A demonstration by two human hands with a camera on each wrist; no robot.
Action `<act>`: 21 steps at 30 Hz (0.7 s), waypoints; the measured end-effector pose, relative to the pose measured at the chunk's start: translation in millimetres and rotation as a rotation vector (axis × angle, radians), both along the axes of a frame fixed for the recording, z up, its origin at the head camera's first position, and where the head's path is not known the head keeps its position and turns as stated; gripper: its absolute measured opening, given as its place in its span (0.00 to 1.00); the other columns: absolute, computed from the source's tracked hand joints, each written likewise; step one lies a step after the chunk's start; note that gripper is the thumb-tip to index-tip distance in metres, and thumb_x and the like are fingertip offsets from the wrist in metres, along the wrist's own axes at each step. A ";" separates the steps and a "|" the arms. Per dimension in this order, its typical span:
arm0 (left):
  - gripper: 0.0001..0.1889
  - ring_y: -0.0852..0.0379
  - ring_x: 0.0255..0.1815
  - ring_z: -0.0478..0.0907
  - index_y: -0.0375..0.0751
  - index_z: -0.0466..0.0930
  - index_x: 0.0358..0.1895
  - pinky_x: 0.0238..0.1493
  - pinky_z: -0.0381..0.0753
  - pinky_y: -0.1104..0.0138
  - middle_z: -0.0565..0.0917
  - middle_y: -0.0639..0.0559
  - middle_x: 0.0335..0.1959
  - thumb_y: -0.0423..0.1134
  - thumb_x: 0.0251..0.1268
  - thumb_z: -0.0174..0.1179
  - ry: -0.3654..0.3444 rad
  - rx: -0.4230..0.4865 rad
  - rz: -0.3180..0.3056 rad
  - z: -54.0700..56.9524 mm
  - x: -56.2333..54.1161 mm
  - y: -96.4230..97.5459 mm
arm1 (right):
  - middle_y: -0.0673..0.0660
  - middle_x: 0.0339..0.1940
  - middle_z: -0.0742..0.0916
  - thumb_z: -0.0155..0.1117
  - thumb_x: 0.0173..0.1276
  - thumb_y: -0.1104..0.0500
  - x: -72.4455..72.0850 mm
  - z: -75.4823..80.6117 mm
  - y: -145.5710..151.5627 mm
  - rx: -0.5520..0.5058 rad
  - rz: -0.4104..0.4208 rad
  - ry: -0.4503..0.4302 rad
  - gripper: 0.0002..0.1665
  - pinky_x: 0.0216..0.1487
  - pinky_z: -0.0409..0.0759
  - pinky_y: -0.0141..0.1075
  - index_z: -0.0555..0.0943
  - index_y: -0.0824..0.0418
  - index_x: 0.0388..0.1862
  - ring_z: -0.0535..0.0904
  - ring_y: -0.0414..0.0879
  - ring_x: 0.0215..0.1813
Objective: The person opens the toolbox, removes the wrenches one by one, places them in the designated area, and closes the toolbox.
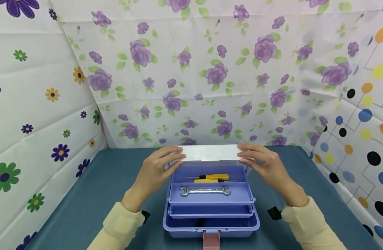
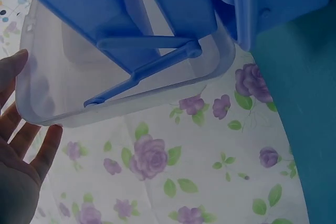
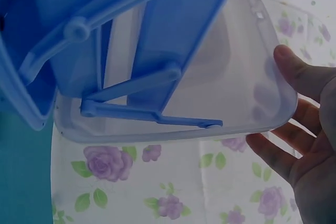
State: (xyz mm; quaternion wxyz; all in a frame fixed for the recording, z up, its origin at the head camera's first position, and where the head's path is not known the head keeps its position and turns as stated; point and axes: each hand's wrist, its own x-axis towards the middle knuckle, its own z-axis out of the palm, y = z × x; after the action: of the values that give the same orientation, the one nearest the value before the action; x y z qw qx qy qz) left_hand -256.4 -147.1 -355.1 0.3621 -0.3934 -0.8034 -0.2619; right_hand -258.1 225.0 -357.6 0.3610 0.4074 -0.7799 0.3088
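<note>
A blue-purple toolbox (image 1: 182, 233) stands with its tiers spread out and its translucent white lid (image 1: 210, 152) raised. My left hand (image 1: 157, 172) holds the lid's left end, thumb at the front edge and fingers round the outer side. At the opposite end my right hand (image 1: 271, 170) grips the lid in the same way. An open-end wrench (image 1: 205, 191) lies in the top tray, with two yellow-and-black screwdrivers (image 1: 221, 176) behind it. Blue hinge arms (image 2: 165, 61) link the trays to the lid in the left wrist view. Dark items in the bottom compartment are too shadowed to identify.
A pinkish latch (image 1: 211, 240) hangs at the toolbox's front. Beneath is a blue-green tablecloth (image 1: 116, 173). Flower-patterned sheets (image 1: 179, 69) rise behind and on the left, and a dotted sheet (image 1: 360, 149) borders the right side.
</note>
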 end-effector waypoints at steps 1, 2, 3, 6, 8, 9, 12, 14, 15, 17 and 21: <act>0.14 0.48 0.62 0.82 0.44 0.91 0.51 0.53 0.86 0.53 0.87 0.47 0.58 0.35 0.62 0.75 -0.008 0.006 -0.001 0.6 -0.3 0.2 | 0.62 0.58 0.87 0.80 0.47 0.80 -1.0 0.8 -0.1 -0.005 0.001 -0.003 0.30 0.59 0.77 0.21 0.90 0.60 0.49 0.85 0.55 0.57; 0.14 0.48 0.62 0.82 0.44 0.91 0.51 0.52 0.86 0.54 0.86 0.47 0.58 0.35 0.63 0.75 -0.013 0.012 -0.003 0.9 -0.8 0.4 | 0.62 0.58 0.87 0.80 0.46 0.80 -1.8 1.0 0.0 -0.010 0.003 -0.007 0.30 0.59 0.77 0.21 0.90 0.60 0.49 0.85 0.55 0.57; 0.14 0.48 0.62 0.82 0.44 0.91 0.52 0.52 0.86 0.54 0.86 0.47 0.58 0.35 0.63 0.75 -0.017 0.017 -0.005 0.8 -1.4 0.7 | 0.62 0.59 0.87 0.79 0.47 0.80 -2.5 1.2 0.1 -0.018 0.008 -0.011 0.30 0.59 0.77 0.21 0.90 0.60 0.49 0.85 0.56 0.57; 0.14 0.47 0.63 0.81 0.44 0.90 0.52 0.48 0.86 0.55 0.86 0.47 0.59 0.34 0.63 0.74 -0.022 0.025 -0.011 -0.1 -3.7 1.2 | 0.63 0.59 0.87 0.79 0.47 0.80 -3.9 1.7 0.0 -0.035 0.013 -0.017 0.30 0.60 0.76 0.21 0.90 0.60 0.49 0.84 0.57 0.59; 0.15 0.47 0.63 0.81 0.44 0.90 0.52 0.45 0.85 0.56 0.86 0.46 0.59 0.34 0.63 0.74 -0.026 0.026 -0.013 -0.3 -5.5 1.6 | 0.63 0.59 0.87 0.79 0.47 0.80 -4.9 1.3 0.0 -0.047 0.013 -0.018 0.29 0.61 0.75 0.21 0.90 0.60 0.49 0.84 0.57 0.60; 0.14 0.47 0.63 0.81 0.44 0.90 0.53 0.44 0.85 0.56 0.85 0.46 0.59 0.34 0.63 0.74 -0.033 0.026 -0.013 -0.2 -5.9 1.6 | 0.63 0.59 0.87 0.79 0.47 0.80 -5.4 1.1 0.1 -0.051 0.014 -0.020 0.29 0.62 0.75 0.21 0.90 0.60 0.49 0.84 0.57 0.60; 0.14 0.47 0.63 0.81 0.44 0.90 0.53 0.41 0.83 0.58 0.85 0.47 0.60 0.34 0.64 0.73 -0.056 0.028 -0.007 0.9 -6.1 1.4 | 0.63 0.59 0.87 0.79 0.48 0.80 -6.9 0.6 0.0 -0.058 0.016 -0.030 0.29 0.63 0.75 0.21 0.90 0.60 0.49 0.83 0.56 0.62; 0.14 0.47 0.63 0.81 0.45 0.90 0.53 0.40 0.82 0.59 0.85 0.47 0.60 0.35 0.66 0.73 -0.074 0.031 -0.004 1.7 -5.6 1.4 | 0.63 0.60 0.87 0.78 0.49 0.80 -7.6 0.3 0.0 -0.058 0.019 -0.040 0.29 0.63 0.75 0.22 0.90 0.61 0.50 0.82 0.55 0.64; 0.14 0.48 0.63 0.81 0.45 0.90 0.53 0.40 0.82 0.59 0.85 0.47 0.61 0.35 0.66 0.72 -0.082 0.032 -0.003 2.0 -5.3 1.5 | 0.63 0.60 0.87 0.77 0.50 0.80 -7.7 0.2 0.0 -0.058 0.020 -0.046 0.29 0.63 0.74 0.22 0.90 0.61 0.51 0.82 0.54 0.65; 0.14 0.48 0.64 0.81 0.45 0.90 0.54 0.41 0.82 0.58 0.85 0.47 0.61 0.35 0.67 0.72 -0.093 0.035 -0.001 1.8 -5.6 1.6 | 0.63 0.61 0.86 0.76 0.52 0.80 -7.8 -0.7 0.1 -0.061 0.021 -0.058 0.29 0.64 0.74 0.22 0.89 0.61 0.52 0.81 0.52 0.67; 0.14 0.47 0.65 0.80 0.44 0.90 0.54 0.48 0.85 0.54 0.85 0.47 0.61 0.34 0.66 0.72 -0.098 0.039 0.000 0.8 -6.8 1.7 | 0.63 0.63 0.86 0.74 0.55 0.81 -7.3 -5.5 0.3 -0.069 0.020 -0.080 0.29 0.65 0.73 0.22 0.89 0.61 0.54 0.78 0.48 0.70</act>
State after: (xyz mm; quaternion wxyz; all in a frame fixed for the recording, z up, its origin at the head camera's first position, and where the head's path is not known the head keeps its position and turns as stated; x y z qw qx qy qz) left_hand -263.2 -145.4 -354.4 0.3301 -0.3730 -0.8150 -0.2963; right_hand -265.4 225.3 -363.1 0.3403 0.3898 -0.7785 0.3553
